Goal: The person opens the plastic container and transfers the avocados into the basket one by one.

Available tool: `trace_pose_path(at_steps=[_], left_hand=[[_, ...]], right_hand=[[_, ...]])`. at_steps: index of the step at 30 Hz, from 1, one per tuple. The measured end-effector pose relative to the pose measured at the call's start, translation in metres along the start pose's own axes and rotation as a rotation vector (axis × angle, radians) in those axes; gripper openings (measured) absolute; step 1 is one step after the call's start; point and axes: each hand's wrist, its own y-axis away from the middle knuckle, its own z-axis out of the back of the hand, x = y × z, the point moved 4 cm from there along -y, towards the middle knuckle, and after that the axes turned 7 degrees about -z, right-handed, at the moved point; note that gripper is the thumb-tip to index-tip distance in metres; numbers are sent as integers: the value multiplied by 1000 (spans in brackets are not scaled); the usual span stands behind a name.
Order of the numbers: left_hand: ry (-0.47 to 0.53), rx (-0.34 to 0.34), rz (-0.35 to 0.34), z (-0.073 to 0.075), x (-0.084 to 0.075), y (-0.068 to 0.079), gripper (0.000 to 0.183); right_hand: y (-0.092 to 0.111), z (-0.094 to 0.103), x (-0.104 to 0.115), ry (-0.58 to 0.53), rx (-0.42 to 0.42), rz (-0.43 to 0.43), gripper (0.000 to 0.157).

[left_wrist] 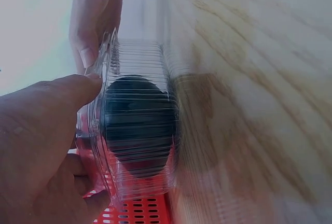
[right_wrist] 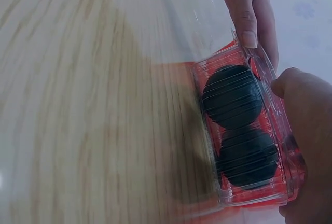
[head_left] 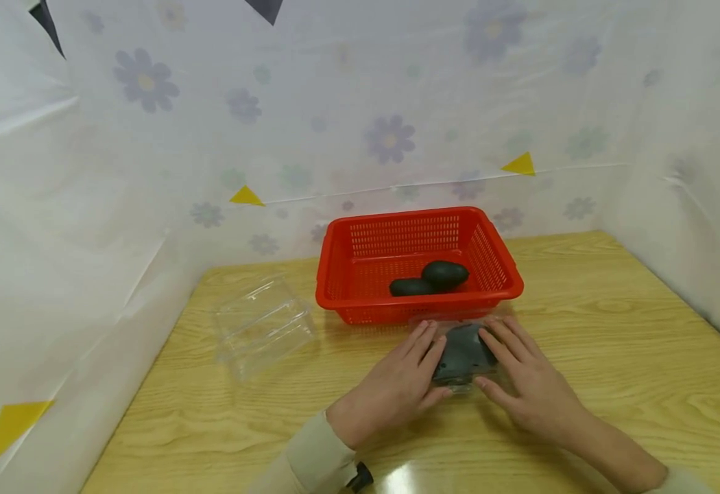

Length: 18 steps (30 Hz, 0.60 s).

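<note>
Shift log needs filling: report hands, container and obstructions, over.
Left hand and right hand on the clear container. Two dark, rounded items inside. Red basket just beyond; nothing visibly in the way.

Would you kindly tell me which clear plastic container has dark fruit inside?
The container between the left hand and right hand, by the red basket; dark fruits show through it. The other container, at left, shows none.
</note>
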Motion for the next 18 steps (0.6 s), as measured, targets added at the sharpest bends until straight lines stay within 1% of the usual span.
trace_pose_path(at_steps=[4, 8, 15, 18], left_hand=[[25, 10, 16, 0, 2, 7, 76], [34, 3, 27, 1, 4, 14, 76], [41, 2, 49, 2, 8, 26, 74], [45, -5, 55, 2, 9, 30, 74]], right_hand=[[-1, -2, 7, 14, -15, 27, 74], [-3, -5, 15, 33, -27, 45, 74], [-5, -11, 27, 26, -5, 34, 72], [-7, -13, 31, 33, -13, 48, 72]])
